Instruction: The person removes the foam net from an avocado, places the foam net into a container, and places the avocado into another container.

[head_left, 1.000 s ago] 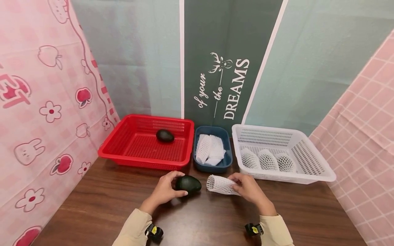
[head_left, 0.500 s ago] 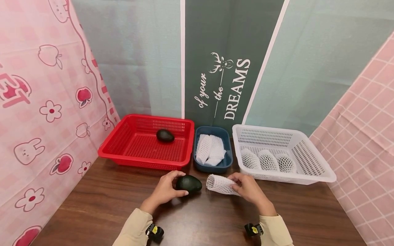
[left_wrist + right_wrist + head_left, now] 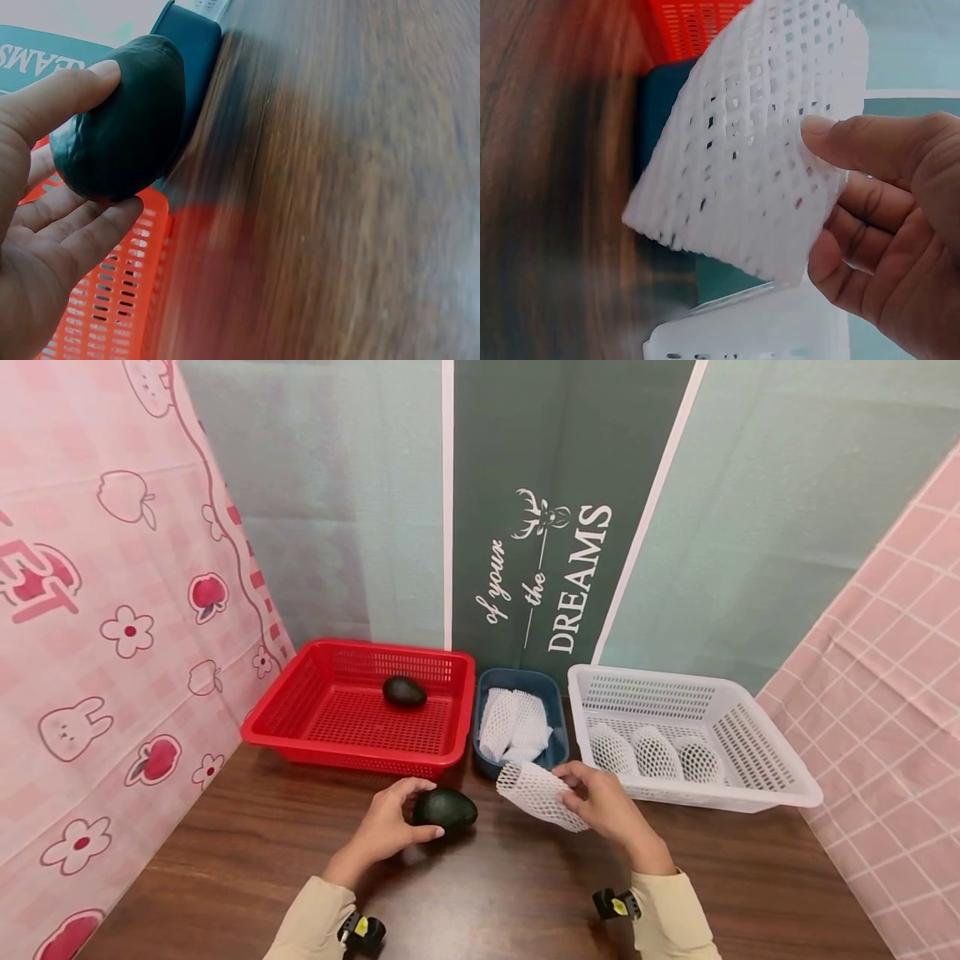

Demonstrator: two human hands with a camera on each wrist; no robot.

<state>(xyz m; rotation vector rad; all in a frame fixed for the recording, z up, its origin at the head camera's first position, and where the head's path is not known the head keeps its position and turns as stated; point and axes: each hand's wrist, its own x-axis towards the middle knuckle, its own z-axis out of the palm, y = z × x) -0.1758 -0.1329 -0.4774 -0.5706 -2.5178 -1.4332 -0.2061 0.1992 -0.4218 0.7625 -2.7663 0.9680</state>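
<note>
My left hand (image 3: 385,825) grips a dark green avocado (image 3: 446,810) between thumb and fingers, over the table in front of the red basket. In the left wrist view the thumb lies on one side of the avocado (image 3: 127,120) and the fingers on the other. To the right, my right hand (image 3: 602,803) pinches a white foam net sleeve (image 3: 542,795) at its edge. Flattened and with nothing visible inside, the sleeve (image 3: 742,142) spreads from thumb and fingers in the right wrist view. Avocado and sleeve are apart.
A red basket (image 3: 352,752) at the back left holds another avocado (image 3: 404,692). The blue bin (image 3: 558,710) in the middle contains more foam net sleeves (image 3: 514,723). In the white basket (image 3: 772,793) at right lie 3 sleeved items (image 3: 657,753). Printed cloths hang behind and beside.
The left hand has shifted slightly left with the avocado, widening the gap to the sleeve. The right hand has raised and tilted the sleeve, its far end now near the blue bin's front.
</note>
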